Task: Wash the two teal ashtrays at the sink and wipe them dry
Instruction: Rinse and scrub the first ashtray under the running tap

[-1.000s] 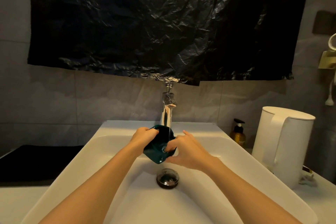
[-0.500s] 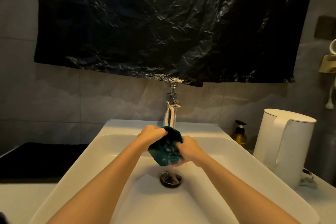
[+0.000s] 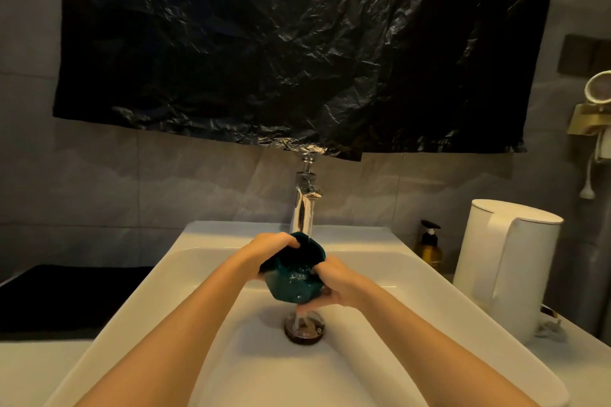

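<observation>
Teal ashtray [image 3: 291, 277] is over the middle of the white sink [image 3: 198, 261], tilted, hollow side toward the camera, directly under the chrome faucet [image 3: 302, 208]. Water stream hits its far rim and runs off the near edge onto the dark drain [image 3: 304, 329] below.

Left hand [image 3: 271, 248] grips the far-left rim, fingers curled over the edge. Right hand [image 3: 334, 284] grips the right side, fingers wrapped under it. Both hands cover part of the rim, and the underside can't be seen.

Around it:
- White kettle [image 3: 506, 264] on the counter right of the sink, handle toward the basin.
- Amber pump bottle [image 3: 429, 248] just left of the kettle, farther back.
- Black mat [image 3: 66, 297] on the counter to the left.
- Crinkled black plastic sheet [image 3: 297, 43] on the far wall; its lower edge touches the faucet top.
- Wall fixture [image 3: 591, 112] at far right, details unclear.
</observation>
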### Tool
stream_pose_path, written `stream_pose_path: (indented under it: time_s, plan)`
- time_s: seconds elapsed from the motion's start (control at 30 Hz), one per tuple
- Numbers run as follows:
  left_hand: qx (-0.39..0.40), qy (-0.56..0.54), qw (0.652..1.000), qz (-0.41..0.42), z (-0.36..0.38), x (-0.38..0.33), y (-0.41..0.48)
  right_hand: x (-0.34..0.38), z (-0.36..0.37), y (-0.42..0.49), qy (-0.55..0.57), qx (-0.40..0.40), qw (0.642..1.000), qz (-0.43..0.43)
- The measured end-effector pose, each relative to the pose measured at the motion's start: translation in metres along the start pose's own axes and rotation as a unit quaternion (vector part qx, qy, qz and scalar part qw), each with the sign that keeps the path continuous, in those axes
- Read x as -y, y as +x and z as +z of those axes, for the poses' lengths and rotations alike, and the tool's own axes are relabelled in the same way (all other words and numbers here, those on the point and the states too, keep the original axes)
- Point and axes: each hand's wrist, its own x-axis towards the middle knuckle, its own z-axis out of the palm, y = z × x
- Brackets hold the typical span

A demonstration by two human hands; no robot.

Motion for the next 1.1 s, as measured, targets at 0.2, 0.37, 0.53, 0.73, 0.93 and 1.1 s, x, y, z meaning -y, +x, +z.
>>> stream_pose_path:
  time_s: [0.2,0.37,0.53,0.73,0.93,1.1]
  plan:
    - [-0.009,-0.060,0.996,0.060,0.011,0.004,0.002,0.002,-0.013,-0.006,0.180,0.042,0.980,0.073]
    - [-0.048,0.010,0.995,0.090,0.009,0.005,0.002,0.001,-0.006,-0.001,0.081,0.012,0.995,0.060]
    - [-0.059,0.039,0.993,0.099,0.008,0.004,0.000,-0.009,-0.002,0.008,-0.068,-0.097,0.992,-0.050]
    - [-0.058,0.057,0.990,0.111,0.006,0.004,-0.002,-0.008,-0.003,0.002,-0.260,-0.219,0.920,-0.196]
    - [-0.038,0.083,0.992,0.083,0.007,0.003,-0.004,-0.003,-0.005,-0.001,-0.311,-0.211,0.913,-0.158]
    - [-0.049,0.119,0.989,0.070,0.001,0.007,-0.002,-0.004,-0.006,-0.004,-0.166,0.017,0.984,-0.056]
